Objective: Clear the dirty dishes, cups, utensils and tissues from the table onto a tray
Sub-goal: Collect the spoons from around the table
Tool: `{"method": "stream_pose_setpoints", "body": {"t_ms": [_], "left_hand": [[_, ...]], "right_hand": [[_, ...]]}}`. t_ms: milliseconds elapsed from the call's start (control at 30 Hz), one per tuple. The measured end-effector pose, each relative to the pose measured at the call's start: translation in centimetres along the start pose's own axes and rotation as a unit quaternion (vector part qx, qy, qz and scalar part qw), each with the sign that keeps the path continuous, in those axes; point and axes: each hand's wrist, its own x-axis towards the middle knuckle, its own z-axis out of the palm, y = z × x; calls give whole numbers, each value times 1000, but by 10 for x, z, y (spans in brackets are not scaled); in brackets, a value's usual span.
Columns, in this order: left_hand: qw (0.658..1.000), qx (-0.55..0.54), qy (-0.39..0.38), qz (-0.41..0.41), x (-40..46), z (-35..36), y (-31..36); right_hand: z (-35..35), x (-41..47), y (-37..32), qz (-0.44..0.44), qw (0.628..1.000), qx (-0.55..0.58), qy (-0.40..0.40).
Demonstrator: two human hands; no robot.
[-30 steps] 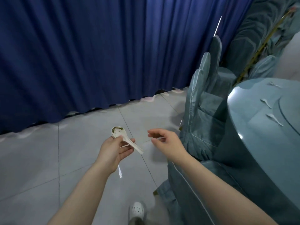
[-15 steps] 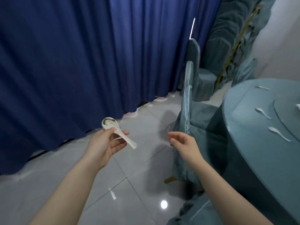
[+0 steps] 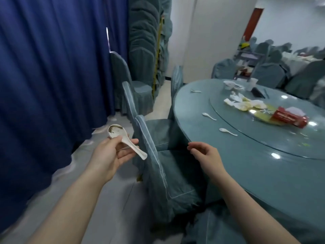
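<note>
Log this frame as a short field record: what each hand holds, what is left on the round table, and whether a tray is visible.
left hand: left hand holds a soiled white ceramic soup spoon
right hand: right hand empty, fingers loosely curled, near the table edge
table: round blue-grey table
spoons left: three white ceramic spoons
tissues: crumpled white tissues on the glass turntable
other: red box, white bowl, white cup
tray: none visible

Head-worn view, forward and downward
</note>
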Motion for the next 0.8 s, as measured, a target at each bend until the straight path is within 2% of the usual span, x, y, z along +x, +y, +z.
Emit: {"method": "stream_pose_setpoints", "body": {"t_ms": [267,467,633,800], "left_hand": [[994,45,-82,-53,115,71,-7],[994,59,-79,-53,229,143,-29],[995,53,-15,-84,320,216,-52],[991,62,21,-120,382,268,-76]], "right_hand": [[-70,66,41,61,988,-43,137],[-142,172,127,120,966,-158,168],[-188,269,187,191,941,-265,91],[-212,346,228,157,907,-390,17]]}}
